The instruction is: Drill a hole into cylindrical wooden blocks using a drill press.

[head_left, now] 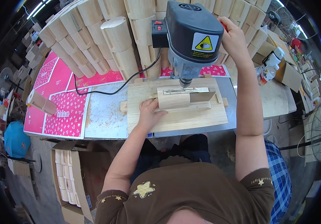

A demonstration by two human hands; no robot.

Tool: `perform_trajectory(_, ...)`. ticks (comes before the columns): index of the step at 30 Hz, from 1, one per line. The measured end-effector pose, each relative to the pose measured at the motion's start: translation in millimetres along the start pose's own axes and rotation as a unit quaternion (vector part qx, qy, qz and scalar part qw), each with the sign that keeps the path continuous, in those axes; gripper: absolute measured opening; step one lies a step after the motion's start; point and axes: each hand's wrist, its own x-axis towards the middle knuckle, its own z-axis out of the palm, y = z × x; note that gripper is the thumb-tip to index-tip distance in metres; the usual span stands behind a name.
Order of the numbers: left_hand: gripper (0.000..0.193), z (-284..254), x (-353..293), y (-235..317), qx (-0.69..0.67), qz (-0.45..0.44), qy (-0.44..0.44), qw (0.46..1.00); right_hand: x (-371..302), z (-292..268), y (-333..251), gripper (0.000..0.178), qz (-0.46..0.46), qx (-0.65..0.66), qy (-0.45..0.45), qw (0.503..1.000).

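A dark grey bench drill press (194,28) stands over a wooden board jig (145,121). Its chuck (185,83) points down at a pale wooden cylinder (173,101) lying in the jig, with a slotted strip along its top. My left hand (151,114) is closed on the cylinder's left end, thumb along the near side, other fingertips partly hidden. Beside the cylinder on the right sits a brownish flat plate (202,97). Raised at the machine's right side, my right hand (233,37) is wrapped round the feed handle, of which a bit of red shows.
Stacked wooden cylinders (85,37) wall off the back of the table. A single cylinder (41,102) stands on the pink patterned sheet (65,112) at left, and a black cable (119,88) crosses the surface. An open carton (80,175) of wooden pieces is below; bottles (268,71) stand at right.
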Motion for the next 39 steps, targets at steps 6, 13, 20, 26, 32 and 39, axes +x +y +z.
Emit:
perform_trajectory(6,0.046,2.0,-2.7,-4.7,-0.001,0.013,0.025,1.0,-66.7,-9.8,-40.4,0.022,-0.055,-0.162,0.116,0.978)
perform_trajectory(13,0.044,0.8,-1.3,-1.7,-0.002,0.015,0.018,1.0,-159.5,29.2,-12.8,0.006,-0.06,-0.071,0.136,0.986)
perform_trajectory(20,0.043,0.2,0.4,0.8,0.003,0.014,0.018,1.0,-173.7,55.2,25.1,0.009,-0.121,-0.014,0.15,0.981)
perform_trajectory(26,0.043,-0.3,-2.0,-0.3,0.018,0.012,0.018,1.0,-91.5,1.7,-23.7,0.013,-0.026,-0.028,0.141,0.989)
perform_trajectory(32,0.045,32.1,12.5,22.1,0.011,0.027,0.022,0.999,8.6,11.6,8.4,0.033,0.022,-0.101,0.148,0.984)
perform_trajectory(39,0.049,28.4,9.3,13.6,0.013,0.015,0.007,1.0,-68.9,-11.6,-36.5,0.02,0.019,-0.078,0.076,0.994)
